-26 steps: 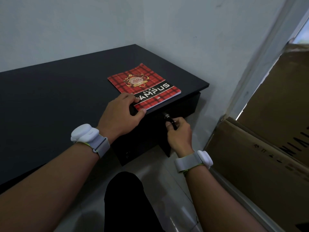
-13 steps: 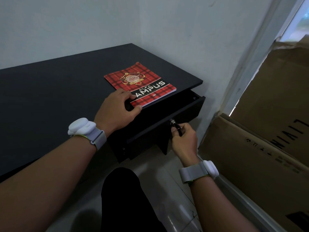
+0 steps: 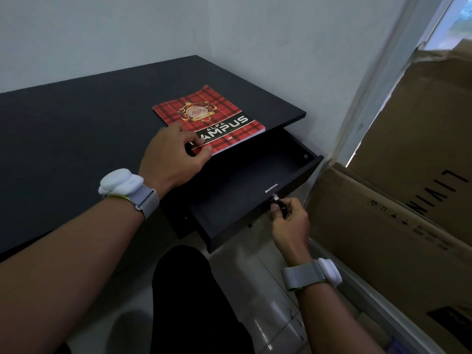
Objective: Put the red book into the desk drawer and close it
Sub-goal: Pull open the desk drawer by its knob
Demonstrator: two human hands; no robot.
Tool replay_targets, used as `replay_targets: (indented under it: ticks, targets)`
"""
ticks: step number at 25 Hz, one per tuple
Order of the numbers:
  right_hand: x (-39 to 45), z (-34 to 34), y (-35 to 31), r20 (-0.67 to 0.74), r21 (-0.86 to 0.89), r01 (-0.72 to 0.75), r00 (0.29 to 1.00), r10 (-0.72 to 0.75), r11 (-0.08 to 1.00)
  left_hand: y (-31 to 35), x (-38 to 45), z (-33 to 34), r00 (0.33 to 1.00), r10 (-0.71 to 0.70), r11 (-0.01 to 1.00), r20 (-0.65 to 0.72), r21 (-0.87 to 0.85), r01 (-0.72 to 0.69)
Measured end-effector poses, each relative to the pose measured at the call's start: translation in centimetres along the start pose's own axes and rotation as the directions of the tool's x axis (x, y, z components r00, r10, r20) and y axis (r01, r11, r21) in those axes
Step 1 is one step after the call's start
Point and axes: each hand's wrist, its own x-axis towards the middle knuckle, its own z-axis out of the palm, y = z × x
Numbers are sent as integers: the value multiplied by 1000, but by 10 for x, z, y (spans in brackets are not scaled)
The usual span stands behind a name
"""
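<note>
Item: desk [image 3: 76, 129], black, filling the left and centre of the frame. Item: book [image 3: 212, 118], red plaid, lying flat on the desk top at centre frame, its near edge at the desk's front lip, directly above the drawer [image 3: 250, 180]. Item: drawer, standing well open below the book; what we could see of its inside was bare. Item: left hand [image 3: 171, 154], thumb and fingertips pinching the book's near corner, which we could not see lifted. Item: right hand [image 3: 288, 221], lower right of centre, fingers pressed together on the key [image 3: 277, 200] in the drawer front. We judged the opening done; lifting the book, laying it inside and pushing the drawer shut were left. Item: cardboard boxes [image 3: 408, 200], right of frame, close by the drawer's end.
</note>
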Motion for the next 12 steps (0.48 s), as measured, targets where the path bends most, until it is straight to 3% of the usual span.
replay_targets:
  ticks: [3, 5, 8, 12]
  targets:
    - [0, -2, 14, -20, 9, 6, 1000, -6, 1000, 4, 1, -2, 994, -78, 997, -77, -14, 78]
    - [1, -2, 23, -18, 7, -13, 1000, 13, 1000, 7, 3, -3, 985, -149, 986, -81, 64, 155]
    - [0, -2, 32, -15, -6, -14, 1000, 14, 1000, 13, 7, -3, 954, -298, 928, -13, 229, 293]
    - [2, 1, 41, -8, -18, -31, 999, 31, 999, 26, 21, -6, 910, -408, 896, 72, 223, 384]
